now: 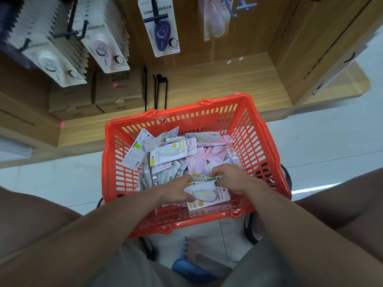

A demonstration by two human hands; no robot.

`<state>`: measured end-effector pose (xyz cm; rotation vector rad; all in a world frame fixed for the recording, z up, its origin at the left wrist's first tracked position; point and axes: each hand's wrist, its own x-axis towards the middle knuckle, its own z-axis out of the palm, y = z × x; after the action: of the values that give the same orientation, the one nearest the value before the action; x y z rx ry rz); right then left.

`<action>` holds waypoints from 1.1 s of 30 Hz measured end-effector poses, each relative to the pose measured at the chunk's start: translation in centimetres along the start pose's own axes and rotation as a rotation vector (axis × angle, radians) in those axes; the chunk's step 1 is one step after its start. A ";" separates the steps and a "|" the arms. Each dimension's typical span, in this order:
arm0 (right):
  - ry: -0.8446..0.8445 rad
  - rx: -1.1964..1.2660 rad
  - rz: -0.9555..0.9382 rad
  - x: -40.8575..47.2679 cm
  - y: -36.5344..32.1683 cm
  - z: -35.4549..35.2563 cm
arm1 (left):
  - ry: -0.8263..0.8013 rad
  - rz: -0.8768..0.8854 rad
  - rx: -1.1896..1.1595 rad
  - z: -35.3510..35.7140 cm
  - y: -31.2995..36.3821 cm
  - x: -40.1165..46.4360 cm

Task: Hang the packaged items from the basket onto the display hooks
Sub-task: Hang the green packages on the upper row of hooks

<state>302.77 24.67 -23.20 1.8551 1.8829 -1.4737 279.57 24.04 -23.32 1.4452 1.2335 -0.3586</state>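
Both your hands are inside the red basket (267,146).
Your left hand (177,191) and right hand (232,179) pinch one green-striped package (207,196), fingers curled; it lies flat, long axis left-right.

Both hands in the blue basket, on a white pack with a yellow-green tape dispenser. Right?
Not quite: the basket is red-orange, not blue, as the head view shows. The rest holds: the left hand and right hand are both inside it, on the white pack with the yellow-green dispenser.
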 end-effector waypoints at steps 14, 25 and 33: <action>0.034 0.518 -0.103 -2.0 -3.4 -6.3 | 0.232 0.139 -0.447 -7.1 2.4 -5.8; -0.010 0.789 -0.175 -2.9 -10.0 -8.5 | 0.373 0.197 -0.706 -9.9 4.7 -11.8; -0.061 0.837 -0.254 -4.3 -13.9 -11.2 | 0.494 0.332 -0.636 -12.4 6.5 -16.4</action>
<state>298.33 32.28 -7.15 1.8146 1.6360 -2.6719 273.24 28.19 -3.16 1.1664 1.2961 0.6065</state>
